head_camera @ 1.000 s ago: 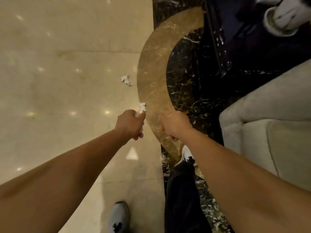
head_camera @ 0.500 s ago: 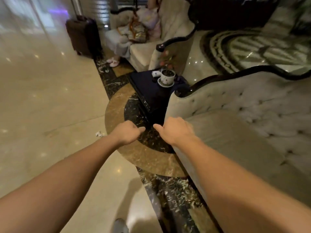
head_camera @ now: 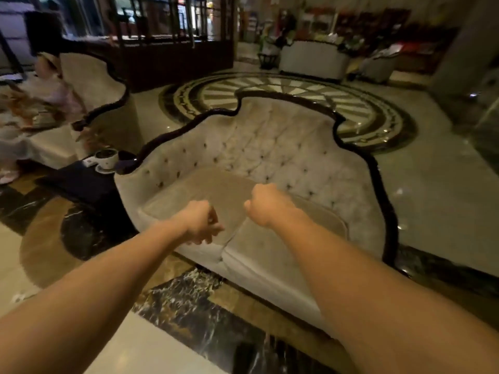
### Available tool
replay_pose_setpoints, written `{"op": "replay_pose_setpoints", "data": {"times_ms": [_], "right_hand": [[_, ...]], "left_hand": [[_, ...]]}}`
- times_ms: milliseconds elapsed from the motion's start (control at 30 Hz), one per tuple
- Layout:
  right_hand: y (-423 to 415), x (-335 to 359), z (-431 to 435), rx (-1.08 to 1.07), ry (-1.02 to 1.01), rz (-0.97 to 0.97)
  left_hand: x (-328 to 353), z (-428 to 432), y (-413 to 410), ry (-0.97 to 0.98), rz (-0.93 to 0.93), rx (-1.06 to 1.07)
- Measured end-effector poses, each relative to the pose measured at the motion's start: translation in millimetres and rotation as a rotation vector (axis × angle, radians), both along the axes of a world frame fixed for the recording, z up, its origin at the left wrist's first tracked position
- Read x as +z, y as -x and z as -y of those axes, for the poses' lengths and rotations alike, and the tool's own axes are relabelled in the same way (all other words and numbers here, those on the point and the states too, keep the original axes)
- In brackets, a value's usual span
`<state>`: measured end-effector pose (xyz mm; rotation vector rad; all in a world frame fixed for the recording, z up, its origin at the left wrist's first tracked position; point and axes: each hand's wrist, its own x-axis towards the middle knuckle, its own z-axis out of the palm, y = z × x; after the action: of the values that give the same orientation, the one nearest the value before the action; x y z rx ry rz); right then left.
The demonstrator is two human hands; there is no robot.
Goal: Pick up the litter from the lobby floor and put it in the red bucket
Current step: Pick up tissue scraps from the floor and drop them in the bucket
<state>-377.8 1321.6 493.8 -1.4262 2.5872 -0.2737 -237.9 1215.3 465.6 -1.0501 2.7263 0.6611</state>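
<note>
My left hand [head_camera: 199, 221] is closed in a fist, held out over the front edge of a cream tufted sofa [head_camera: 270, 147]. The white paper scrap it gripped a second ago is hidden inside the fist. My right hand [head_camera: 266, 205] is also a closed fist, a little higher and to the right, over the sofa seat, and nothing shows in it. A small white scrap of litter [head_camera: 19, 297] lies on the pale floor at the far left, near my left forearm. The red bucket is not in view.
A dark side table [head_camera: 81, 182] with a cup and saucer [head_camera: 106, 157] stands left of the sofa. A person [head_camera: 54, 87] sits on another sofa at far left. Patterned marble floor [head_camera: 297, 90] lies behind, with more seating beyond.
My view has lifted from the floor at my feet to the sofa and lobby ahead. Both arms stay stretched out, fists closed. The paper scrap in my left hand no longer shows.
</note>
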Motion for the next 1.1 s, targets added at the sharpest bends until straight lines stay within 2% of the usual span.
{"op": "replay_pose_setpoints", "data": {"times_ms": [100,200,267,433,567,700,800,967,1100], "right_hand": [[24.9,8.2,-121.5,-0.158,0.023,0.009],[28.7,13.5,-261.1,-0.319,0.036,0.015],[21.8,13.4,-338.1,-0.384,-0.008,-0.017],[13.0,14.1,-496.3,-0.590,-0.044,-0.079],[5.0,13.4,-616.3,-0.736,-0.095,-0.119],[14.3,6.4,-745.9,-0.882,-0.078,-0.137],[30.7,-2.8,-843.8,-0.984,-0.088,-0.158],[61.6,-19.6,-989.3,-1.082,-0.113,-0.125],[104.6,-46.6,-1052.9,-1.086,-0.153,-0.048]], "left_hand": [[8.1,-91.1,46.7,0.115,0.013,-0.147],[7.7,-195.3,86.5,0.101,-0.025,-0.305],[5.9,-262.6,98.3,0.120,0.014,-0.416],[7.4,-422.6,121.6,0.274,-0.020,-0.656],[15.5,-537.5,145.3,0.243,-0.092,-0.751],[17.6,-657.1,180.4,0.309,-0.109,-0.871],[12.5,-748.2,209.6,0.308,-0.107,-0.911],[-19.3,-875.2,246.8,0.187,-0.064,-0.884],[-48.9,-934.3,278.6,0.248,-0.011,-0.868]]}}
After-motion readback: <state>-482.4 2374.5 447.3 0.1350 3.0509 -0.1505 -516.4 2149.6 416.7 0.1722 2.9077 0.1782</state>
